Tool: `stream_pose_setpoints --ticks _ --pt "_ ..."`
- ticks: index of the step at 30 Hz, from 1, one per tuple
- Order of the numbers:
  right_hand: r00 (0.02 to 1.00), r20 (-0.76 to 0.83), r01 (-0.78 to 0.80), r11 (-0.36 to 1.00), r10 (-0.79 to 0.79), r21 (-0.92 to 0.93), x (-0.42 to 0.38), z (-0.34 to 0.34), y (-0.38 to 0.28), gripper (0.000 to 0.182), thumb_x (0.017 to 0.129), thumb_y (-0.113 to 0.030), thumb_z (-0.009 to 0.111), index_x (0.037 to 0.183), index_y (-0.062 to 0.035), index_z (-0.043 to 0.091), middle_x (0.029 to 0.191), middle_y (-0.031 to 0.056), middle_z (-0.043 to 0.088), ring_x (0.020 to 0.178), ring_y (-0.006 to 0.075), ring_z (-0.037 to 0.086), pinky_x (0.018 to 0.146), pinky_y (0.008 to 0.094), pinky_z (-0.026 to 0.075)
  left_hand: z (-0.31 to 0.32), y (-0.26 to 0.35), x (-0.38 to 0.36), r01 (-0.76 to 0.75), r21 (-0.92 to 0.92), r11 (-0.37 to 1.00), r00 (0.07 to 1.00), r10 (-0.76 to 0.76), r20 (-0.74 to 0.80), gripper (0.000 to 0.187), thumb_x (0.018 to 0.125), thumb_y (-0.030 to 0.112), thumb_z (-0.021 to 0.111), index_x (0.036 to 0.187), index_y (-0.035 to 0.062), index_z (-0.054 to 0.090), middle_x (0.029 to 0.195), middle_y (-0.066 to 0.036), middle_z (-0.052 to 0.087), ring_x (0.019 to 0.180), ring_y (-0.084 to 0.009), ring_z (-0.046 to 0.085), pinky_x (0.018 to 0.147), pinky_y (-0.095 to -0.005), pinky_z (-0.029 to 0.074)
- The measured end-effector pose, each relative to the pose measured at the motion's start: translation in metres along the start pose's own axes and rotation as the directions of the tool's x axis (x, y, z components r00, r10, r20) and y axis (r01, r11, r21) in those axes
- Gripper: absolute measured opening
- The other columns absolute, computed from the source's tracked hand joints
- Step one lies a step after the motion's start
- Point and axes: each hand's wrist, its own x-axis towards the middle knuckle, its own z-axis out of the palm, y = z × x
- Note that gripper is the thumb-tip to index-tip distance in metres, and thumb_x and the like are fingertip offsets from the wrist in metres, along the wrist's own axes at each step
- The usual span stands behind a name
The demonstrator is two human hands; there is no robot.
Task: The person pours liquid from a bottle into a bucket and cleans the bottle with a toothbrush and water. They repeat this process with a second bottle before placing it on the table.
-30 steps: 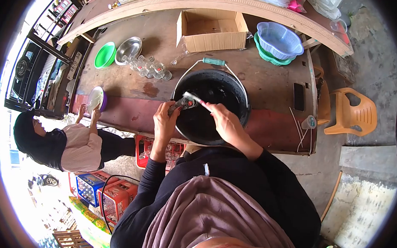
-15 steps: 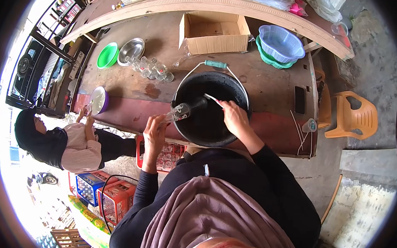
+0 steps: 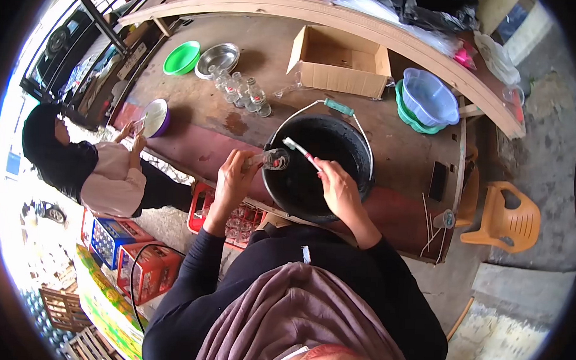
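My left hand is wrapped round a clear glass bottle, which lies nearly level over the left rim of a black bucket. Between the fingers of my right hand is a thin white and pink brush, its bristle end pointing up and left above the bucket's dark inside. Brush and bottle are apart. Several clear bottles stand on the table behind and left of the bucket.
Behind the bucket sit a cardboard box and a blue basin. A green bowl and metal bowl are farther left. Another person works at a purple bowl. An orange chair stands right.
The view has shifted and tilted. The brush has swung up and left, nearer the bottle end. A dark streak beyond the bottle mouth no longer shows.
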Motion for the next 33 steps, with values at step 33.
stream_pose_setpoints --ticks 33 --pt "0.902 0.039 0.39 0.772 -0.43 -0.502 0.019 -0.057 0.007 0.028 0.08 -0.004 0.061 0.101 -0.0195 0.073 0.08 0.0001 0.057 0.075 0.02 0.058 0.064 0.0349 0.052 0.036 0.063 0.144 -0.411 0.194 0.891 0.886 0.34 0.314 0.032 0.08 0.033 0.07 0.079 0.0032 0.06 0.074 -0.015 0.063 0.072 -0.0365 0.064 0.064 -0.0459 0.049"
